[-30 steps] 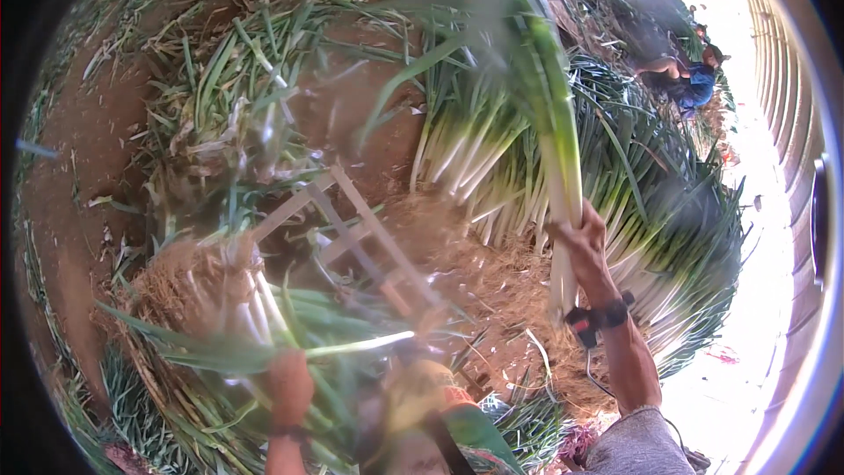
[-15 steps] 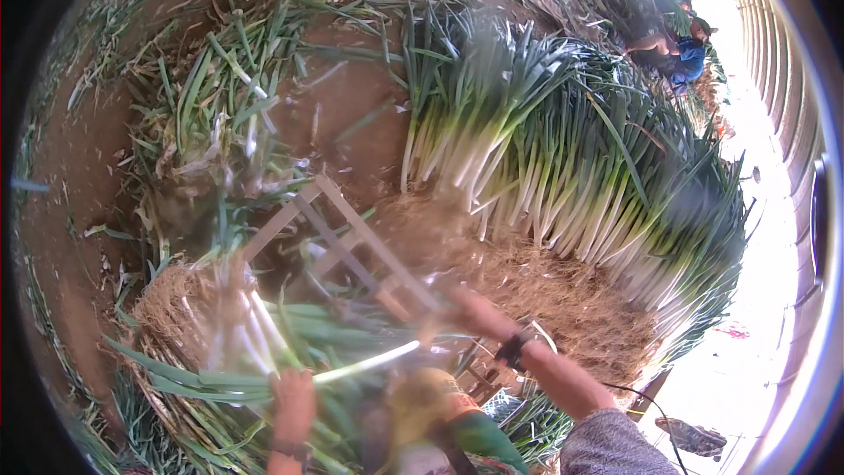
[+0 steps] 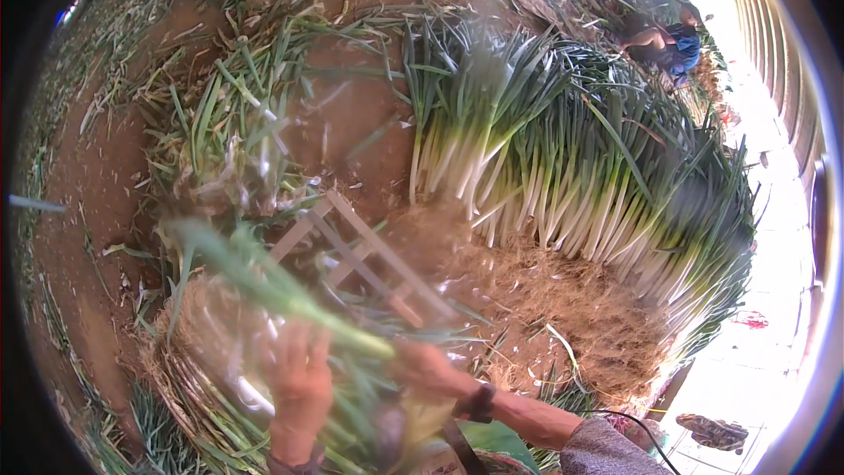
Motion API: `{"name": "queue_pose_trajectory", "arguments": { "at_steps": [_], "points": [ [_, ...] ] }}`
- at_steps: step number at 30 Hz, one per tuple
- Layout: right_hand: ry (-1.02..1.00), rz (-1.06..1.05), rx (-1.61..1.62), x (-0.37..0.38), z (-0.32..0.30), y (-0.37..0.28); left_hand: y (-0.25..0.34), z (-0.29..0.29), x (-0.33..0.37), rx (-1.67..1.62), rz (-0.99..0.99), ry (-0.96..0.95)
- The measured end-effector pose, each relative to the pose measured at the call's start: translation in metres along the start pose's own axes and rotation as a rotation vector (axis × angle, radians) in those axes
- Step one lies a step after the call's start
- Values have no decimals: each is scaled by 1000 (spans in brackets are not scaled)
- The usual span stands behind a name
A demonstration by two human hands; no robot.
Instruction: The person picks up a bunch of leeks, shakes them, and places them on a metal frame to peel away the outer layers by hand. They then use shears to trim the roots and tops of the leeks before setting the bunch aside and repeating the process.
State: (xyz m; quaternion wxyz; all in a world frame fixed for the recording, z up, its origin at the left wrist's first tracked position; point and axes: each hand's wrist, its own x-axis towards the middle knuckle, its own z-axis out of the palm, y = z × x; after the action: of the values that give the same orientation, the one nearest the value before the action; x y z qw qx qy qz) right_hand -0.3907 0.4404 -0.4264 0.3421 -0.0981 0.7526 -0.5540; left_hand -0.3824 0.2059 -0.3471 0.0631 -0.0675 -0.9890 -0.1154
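Note:
My right hand (image 3: 431, 371) grips the white end of a leek (image 3: 330, 324) in front of me. Its green leaves stretch up and to the left, smeared by motion. Just under the stalk is my left hand (image 3: 297, 378), fingers stretched out and slightly blurred; whether it touches the leek is unclear. Below and left of that hand lies a bundle of uncleaned leeks (image 3: 189, 387) with brownish stems and tangled roots. White stalk ends (image 3: 253, 396) show beside my left wrist.
A wooden frame (image 3: 378, 251) lies beyond my hands. Trimmed leeks (image 3: 563, 167) form a long row to the right, with fibrous roots (image 3: 563, 308) before it. Loose leaves (image 3: 211, 114) litter the soil at left. Another person (image 3: 675, 48) is at the far right.
My right hand has moved down and left, onto the leek's white end. The leek has swung so its leaves point up and left. My left hand has let go and spread its fingers.

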Motion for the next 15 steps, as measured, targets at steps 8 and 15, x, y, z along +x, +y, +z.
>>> {"name": "queue_pose_trajectory", "arguments": {
  "at_steps": [8, 15],
  "points": [
    [598, 140, 235, 62, -178, -30, 10, 46, -129, -497, -729, -347],
    [861, 180, -519, 97, -330, 78, 8, 68, -238, -405, -1347, -534]
  ]
}}
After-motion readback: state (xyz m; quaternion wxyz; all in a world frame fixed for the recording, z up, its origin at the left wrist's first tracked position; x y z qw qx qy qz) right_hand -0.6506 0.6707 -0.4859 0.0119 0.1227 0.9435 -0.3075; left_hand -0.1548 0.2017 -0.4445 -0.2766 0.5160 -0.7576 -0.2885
